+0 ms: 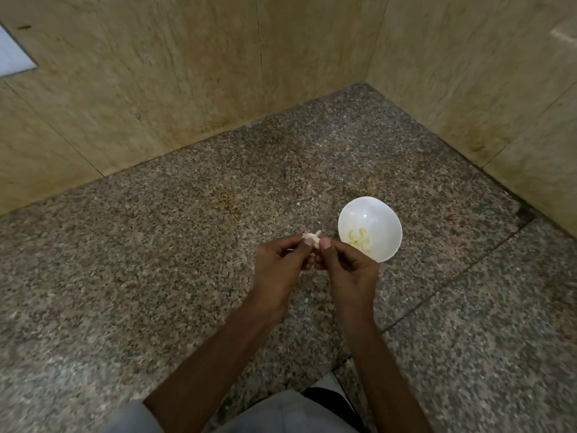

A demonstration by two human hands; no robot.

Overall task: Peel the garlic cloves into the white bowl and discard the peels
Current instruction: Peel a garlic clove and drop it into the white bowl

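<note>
Beside white bowl, pinched garlic clove

Premises present as a kitchen corner. A speckled granite worktop runs into a corner formed by beige, marble-pattern wall tiles. Brown staining marks the tile base. A joint crosses the slab. A white bowl holding peeled garlic cloves stands on it.

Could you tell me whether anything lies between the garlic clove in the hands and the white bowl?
Nothing visible does. The left hand and right hand pinch the garlic clove just left of the white bowl, which stands open with peeled cloves inside; only the right hand's own fingers lie between.
</note>
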